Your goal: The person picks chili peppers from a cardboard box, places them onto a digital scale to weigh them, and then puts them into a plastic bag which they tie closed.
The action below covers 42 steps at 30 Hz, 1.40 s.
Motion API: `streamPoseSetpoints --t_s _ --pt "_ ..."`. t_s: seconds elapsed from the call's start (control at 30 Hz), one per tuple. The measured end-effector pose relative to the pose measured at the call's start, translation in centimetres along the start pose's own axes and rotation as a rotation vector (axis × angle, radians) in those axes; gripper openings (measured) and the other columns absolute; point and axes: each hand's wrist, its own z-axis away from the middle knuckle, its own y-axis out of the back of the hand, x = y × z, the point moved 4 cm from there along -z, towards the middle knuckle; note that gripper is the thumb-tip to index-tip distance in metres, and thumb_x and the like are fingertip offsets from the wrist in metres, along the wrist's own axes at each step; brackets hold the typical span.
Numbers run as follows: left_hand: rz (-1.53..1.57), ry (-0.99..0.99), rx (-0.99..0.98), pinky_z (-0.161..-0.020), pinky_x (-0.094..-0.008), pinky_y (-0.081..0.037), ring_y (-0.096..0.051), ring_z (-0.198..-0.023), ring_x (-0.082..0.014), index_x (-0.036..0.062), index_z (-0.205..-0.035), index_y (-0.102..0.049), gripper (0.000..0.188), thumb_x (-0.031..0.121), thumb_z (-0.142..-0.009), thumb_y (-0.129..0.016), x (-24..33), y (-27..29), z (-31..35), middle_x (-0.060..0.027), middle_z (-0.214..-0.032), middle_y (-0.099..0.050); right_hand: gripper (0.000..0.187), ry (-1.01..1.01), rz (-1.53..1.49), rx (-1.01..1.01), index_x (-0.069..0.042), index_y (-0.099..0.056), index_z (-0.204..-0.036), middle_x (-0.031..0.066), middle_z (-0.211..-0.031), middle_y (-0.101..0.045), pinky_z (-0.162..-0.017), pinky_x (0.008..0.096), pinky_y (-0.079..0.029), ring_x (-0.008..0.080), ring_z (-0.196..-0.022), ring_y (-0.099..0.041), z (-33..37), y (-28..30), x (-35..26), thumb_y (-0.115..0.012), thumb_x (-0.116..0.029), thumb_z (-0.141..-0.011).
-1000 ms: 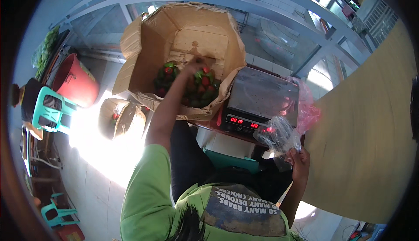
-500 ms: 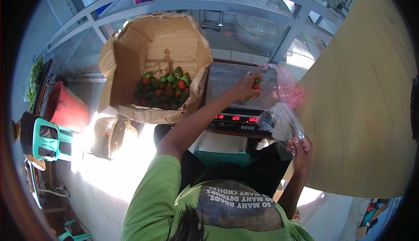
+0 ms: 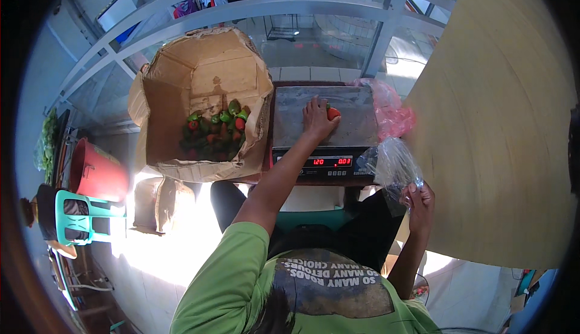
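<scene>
The left hand (image 3: pixel 318 121), palm down, forearm stretched forward, closes around at least one red pepper (image 3: pixel 333 113) on one scale (image 3: pixel 356 125) beneath it. Left of that grip, one cardboard box (image 3: pixel 163 101) holds a heap of peppers (image 3: pixel 211 134) too crowded to count. To its right lies one pink bag (image 3: pixel 394 113); nearer the body, the bent right hand (image 3: pixel 421 203) pinches one clear bag (image 3: pixel 394 163).

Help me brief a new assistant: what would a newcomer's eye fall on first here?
Probably the big open cardboard box left of centre, with red and green peppers heaped inside. Next, just right of it, the left hand over the scale, a red pepper at its fingers.
</scene>
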Motion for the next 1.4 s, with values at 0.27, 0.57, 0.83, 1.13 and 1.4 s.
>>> streamPoseSetpoints --t_s 0.27,0.57,0.83,1.13,1.4 --pt "0.001 0.029 0.152 -0.097 -0.0452 -0.025 -0.032 -0.119 -0.0354 0.0015 -0.121 -0.039 0.07 0.038 -0.067 -0.066 0.9 1.7 0.5 -0.0199 -0.128 -0.034 0.018 -0.002 0.044 -0.011 -0.006 -0.054 -0.08 -0.0002 -0.068 -0.053 -0.055 0.0208 -0.039 0.0062 -0.061 -0.048 0.0 -0.4 -0.6 -0.054 -0.023 -0.085" --pt "0.32 -0.113 0.463 -0.078 -0.0342 -0.042 -0.054 -0.09 -0.0277 0.0039 -0.101 -0.053 0.029 0.012 -0.074 -0.061 -5.8 21.2 -1.5 -0.0132 -0.094 -0.056 0.022 0.026 0.05 -0.057 -0.005 -0.054 -0.077 -0.0029 -0.063 -0.049 -0.051 0.0184 -0.035 0.0031 -0.054 -0.042 -0.7 -2.0 -0.8 -0.055 -0.026 -0.084" --pt "-0.215 0.7 -0.515 -0.077 -0.0366 -0.046 -0.058 -0.09 -0.0233 0.0038 -0.103 -0.057 0.046 0.024 -0.063 -0.068 -33.7 22.0 4.8 -0.0131 -0.098 -0.06 0.022 0.016 0.065 -0.13 -0.006 -0.053 -0.076 -0.0026 -0.063 -0.049 -0.05 0.0178 -0.034 0.0023 -0.054 -0.041 -1.2 -3.9 -0.8 -0.057 -0.026 -0.084" --pt "-0.049 0.57 -0.399 -0.078 -0.0348 -0.045 -0.057 -0.091 -0.0209 0.0055 -0.105 -0.056 0.054 0.03 -0.06 -0.072 -33.4 19.3 6.9 -0.01 -0.1 -0.06 0.016 -0.027 0.062 -0.149 -0.005 -0.053 -0.082 -0.0014 -0.064 -0.048 -0.052 0.0209 -0.033 0.0052 -0.054 -0.041 -1.1 -4.5 -1.1 -0.055 -0.02 -0.085" --pt "0.204 0.501 -0.393 -0.078 -0.0335 -0.045 -0.057 -0.09 -0.0173 0.0064 -0.107 -0.056 0.057 0.027 -0.058 -0.076 -34.1 17.4 6.6 -0.0069 -0.1 -0.061 0.019 -0.037 0.095 -0.154 -0.003 -0.055 -0.09 -0.0018 -0.066 -0.05 -0.052 0.0207 -0.037 0.0049 -0.056 -0.044 -1.2 -5.8 -1.0 -0.055 -0.021 -0.085"
